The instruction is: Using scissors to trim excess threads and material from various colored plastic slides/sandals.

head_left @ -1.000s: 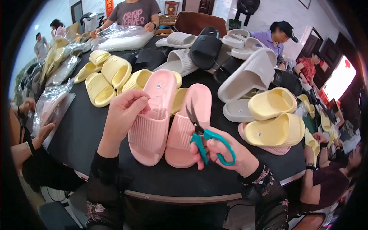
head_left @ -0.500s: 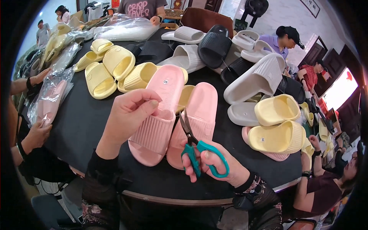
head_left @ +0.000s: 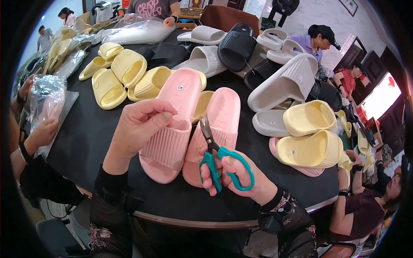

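Observation:
Two pink slippers stand side by side on the black table point(head_left: 94, 146), the left one point(head_left: 159, 148) and the right one point(head_left: 226, 109), toes toward me. My left hand point(head_left: 142, 129) pinches a thin clear thread point(head_left: 196, 118) above the left slipper's strap. That thread stretches across toward the right slipper. Held by its teal handles in my right hand point(head_left: 254, 178), a pair of scissors point(head_left: 210, 142) points away from me, over the right slipper. Its dark tips are at the thread; whether the blades have closed on it is too small to tell.
Yellow slippers point(head_left: 105, 90) lie at the far left, black ones point(head_left: 236, 47) and grey ones point(head_left: 282, 86) at the back and right. More yellow slippers point(head_left: 307, 148) are stacked at the right. Beyond is plastic wrapping point(head_left: 133, 34). At the left, another person's hands hold a bagged pink pair point(head_left: 51, 103).
My hands and the pink slippers keep nearly the same places relative to each other, while the whole view has shifted slightly. At the left, the other person's hands and the bag have moved.

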Demonstrator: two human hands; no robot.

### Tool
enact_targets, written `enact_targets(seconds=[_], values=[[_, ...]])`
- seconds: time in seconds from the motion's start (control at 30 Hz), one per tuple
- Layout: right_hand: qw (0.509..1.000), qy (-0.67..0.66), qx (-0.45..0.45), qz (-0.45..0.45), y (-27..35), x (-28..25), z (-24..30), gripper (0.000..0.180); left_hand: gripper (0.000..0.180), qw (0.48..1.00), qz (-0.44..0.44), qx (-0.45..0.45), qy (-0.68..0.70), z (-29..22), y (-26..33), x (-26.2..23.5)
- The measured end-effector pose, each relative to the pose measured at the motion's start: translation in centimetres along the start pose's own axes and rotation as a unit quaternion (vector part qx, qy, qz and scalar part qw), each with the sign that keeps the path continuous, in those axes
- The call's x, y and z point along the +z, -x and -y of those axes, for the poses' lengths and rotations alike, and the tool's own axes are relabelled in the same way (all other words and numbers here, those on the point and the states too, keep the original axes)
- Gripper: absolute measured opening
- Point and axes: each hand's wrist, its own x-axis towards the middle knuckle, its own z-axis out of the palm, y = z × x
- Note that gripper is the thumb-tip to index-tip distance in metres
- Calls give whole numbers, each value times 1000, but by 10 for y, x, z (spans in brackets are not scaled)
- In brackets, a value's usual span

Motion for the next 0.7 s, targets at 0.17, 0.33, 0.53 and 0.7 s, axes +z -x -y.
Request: enact_targets(seconds=[0.17,0.33,0.53,0.7], values=[[1000,-1,12,-11,2,-2,1,42,11,1000,-1,1,-8,3,-1,0],[1000,-6,8,-21,2,0,2,42,12,1000,2,2,3,1,-1,-2],[999,-9,-1,-35,1,-1,0,41,12,1000,-10,-15,1,4,-1,-3],[998,-5,-17,-57,3,4,3,39,12,999,-21,-24,-13,4,-2,-5]])
